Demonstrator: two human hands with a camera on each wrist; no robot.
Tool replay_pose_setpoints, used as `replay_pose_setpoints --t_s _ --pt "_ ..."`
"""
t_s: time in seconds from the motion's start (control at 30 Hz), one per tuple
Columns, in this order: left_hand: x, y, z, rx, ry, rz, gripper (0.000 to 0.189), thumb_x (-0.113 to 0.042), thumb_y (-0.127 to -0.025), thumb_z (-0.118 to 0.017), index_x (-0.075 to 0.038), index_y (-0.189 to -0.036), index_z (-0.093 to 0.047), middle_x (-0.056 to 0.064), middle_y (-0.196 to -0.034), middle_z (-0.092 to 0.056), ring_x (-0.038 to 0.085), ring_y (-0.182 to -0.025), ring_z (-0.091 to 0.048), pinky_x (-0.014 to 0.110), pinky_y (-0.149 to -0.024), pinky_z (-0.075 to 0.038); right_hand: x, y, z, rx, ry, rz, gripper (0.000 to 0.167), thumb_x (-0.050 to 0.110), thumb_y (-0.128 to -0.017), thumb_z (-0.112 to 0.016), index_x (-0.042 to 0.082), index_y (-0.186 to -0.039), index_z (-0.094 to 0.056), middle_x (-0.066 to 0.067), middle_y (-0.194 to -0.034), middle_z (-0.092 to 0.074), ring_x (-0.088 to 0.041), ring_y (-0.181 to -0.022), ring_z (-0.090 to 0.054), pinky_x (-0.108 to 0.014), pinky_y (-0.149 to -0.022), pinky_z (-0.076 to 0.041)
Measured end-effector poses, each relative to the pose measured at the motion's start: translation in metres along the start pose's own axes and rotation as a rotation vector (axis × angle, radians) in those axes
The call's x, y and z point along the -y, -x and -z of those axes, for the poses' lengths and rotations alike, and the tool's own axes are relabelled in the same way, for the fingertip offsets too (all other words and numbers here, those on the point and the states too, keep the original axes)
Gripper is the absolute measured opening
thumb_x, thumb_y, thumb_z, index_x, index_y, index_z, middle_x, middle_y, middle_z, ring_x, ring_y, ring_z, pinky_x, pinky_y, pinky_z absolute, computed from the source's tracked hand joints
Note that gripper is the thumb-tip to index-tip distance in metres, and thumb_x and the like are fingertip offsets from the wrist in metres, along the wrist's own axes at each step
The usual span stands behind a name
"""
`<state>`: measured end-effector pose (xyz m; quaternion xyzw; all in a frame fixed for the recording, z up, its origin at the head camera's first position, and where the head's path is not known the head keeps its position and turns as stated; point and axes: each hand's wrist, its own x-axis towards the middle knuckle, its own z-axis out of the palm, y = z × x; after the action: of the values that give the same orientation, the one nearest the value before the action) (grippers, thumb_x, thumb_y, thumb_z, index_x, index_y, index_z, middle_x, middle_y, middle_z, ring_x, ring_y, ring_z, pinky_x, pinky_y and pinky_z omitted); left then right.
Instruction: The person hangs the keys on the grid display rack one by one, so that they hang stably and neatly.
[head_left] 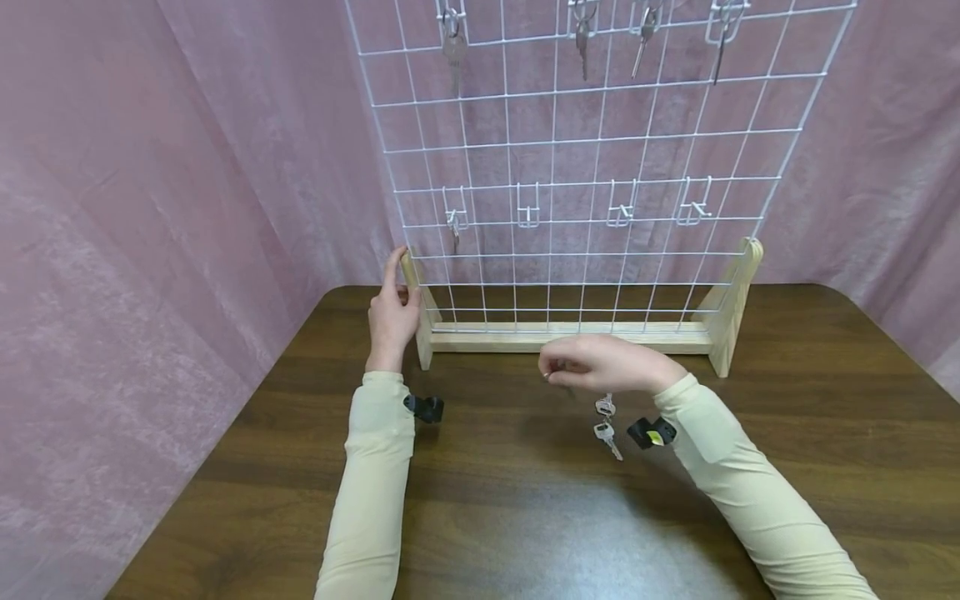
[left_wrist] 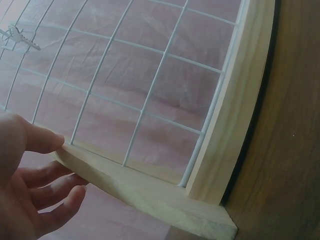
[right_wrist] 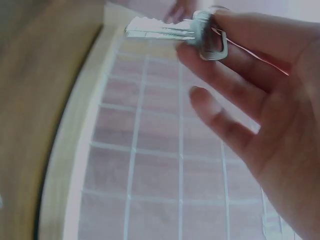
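Observation:
My left hand (head_left: 392, 321) holds the top of the left upright of a wooden stand (head_left: 570, 340). In the left wrist view, the thumb lies on one side of the wood and the fingers on the other. Over the table, in front of the stand, my right hand (head_left: 603, 363) pinches a silver key (right_wrist: 162, 31) by its head, the blade pointing away from the palm. Two more keys, one key (head_left: 605, 406) behind another key (head_left: 609, 439), lie on the table below the right wrist.
The stand bears an upright white wire grid (head_left: 553, 196). One key (head_left: 455, 235) hangs from the lower row's left hook; the other lower hooks (head_left: 528, 215) bear nothing. Several keys (head_left: 582, 37) hang along the top. Pink curtain (head_left: 247, 167) surrounds the brown table (head_left: 487, 500).

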<state>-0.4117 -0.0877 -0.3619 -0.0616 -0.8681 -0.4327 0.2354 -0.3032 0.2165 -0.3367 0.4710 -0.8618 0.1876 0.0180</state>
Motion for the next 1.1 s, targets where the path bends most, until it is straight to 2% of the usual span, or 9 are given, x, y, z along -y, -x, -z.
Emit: replay_pose_setpoints --t_s 0.13,0.27,0.4,0.7,0.93,1.1 --pt "0.000 -0.001 0.000 -0.007 -0.005 -0.003 0.065 -0.013 -0.094 -0.058 -0.041 -0.146 -0.032 0.018 -0.099 -0.072 0.035 -0.085 -0.067 0.049 -0.075 -0.050 -0.003 0.009 0.014 -0.160 0.050 -0.015 0.008 0.010 -0.091 -0.064 0.018 -0.092 -0.062 0.012 -0.084 -0.062 0.001 -0.072 -0.052 -0.024 -0.066 -0.047" --pt "0.002 -0.001 -0.001 -0.010 -0.013 -0.007 0.064 -0.014 -0.094 -0.058 -0.041 -0.146 -0.032 0.018 -0.099 -0.072 0.035 -0.086 -0.068 0.050 -0.076 -0.049 -0.006 0.016 0.022 -0.240 0.093 -0.027 0.006 0.011 -0.092 -0.064 0.017 -0.093 -0.065 0.012 -0.086 -0.064 0.000 -0.077 -0.056 -0.028 -0.070 -0.049" --pt "0.001 -0.001 -0.001 -0.008 -0.017 0.003 0.065 -0.014 -0.094 -0.058 -0.042 -0.147 -0.031 0.018 -0.101 -0.072 0.036 -0.089 -0.068 0.051 -0.078 -0.049 -0.007 0.022 0.029 -0.257 0.117 -0.048 0.006 0.012 -0.091 -0.065 0.018 -0.093 -0.065 0.013 -0.087 -0.064 0.000 -0.078 -0.057 -0.029 -0.072 -0.048" --pt "0.000 -0.001 -0.001 -0.012 -0.007 0.004 0.065 -0.014 -0.094 -0.058 -0.043 -0.146 -0.032 0.018 -0.102 -0.072 0.035 -0.090 -0.068 0.050 -0.077 -0.050 -0.013 0.029 0.036 -0.308 0.190 -0.021 0.013 0.006 -0.088 -0.067 0.018 -0.092 -0.063 0.011 -0.090 -0.063 -0.003 -0.084 -0.059 -0.030 -0.075 -0.050" --pt "0.001 0.000 -0.001 -0.011 -0.002 -0.003 0.065 -0.013 -0.094 -0.058 -0.043 -0.146 -0.032 0.018 -0.101 -0.072 0.035 -0.088 -0.068 0.050 -0.075 -0.050 -0.012 0.032 0.038 -0.318 0.211 -0.060 0.013 0.007 -0.089 -0.066 0.019 -0.093 -0.065 0.012 -0.091 -0.065 -0.002 -0.081 -0.058 -0.028 -0.070 -0.049" --pt "0.001 -0.001 -0.001 -0.001 0.006 -0.005 0.065 -0.012 -0.095 -0.057 -0.042 -0.146 -0.032 0.018 -0.101 -0.072 0.035 -0.088 -0.068 0.049 -0.075 -0.050 -0.010 0.033 0.040 -0.354 0.218 -0.077 0.014 0.006 -0.088 -0.068 0.018 -0.095 -0.067 0.011 -0.089 -0.069 -0.002 -0.080 -0.062 -0.027 -0.068 -0.051"
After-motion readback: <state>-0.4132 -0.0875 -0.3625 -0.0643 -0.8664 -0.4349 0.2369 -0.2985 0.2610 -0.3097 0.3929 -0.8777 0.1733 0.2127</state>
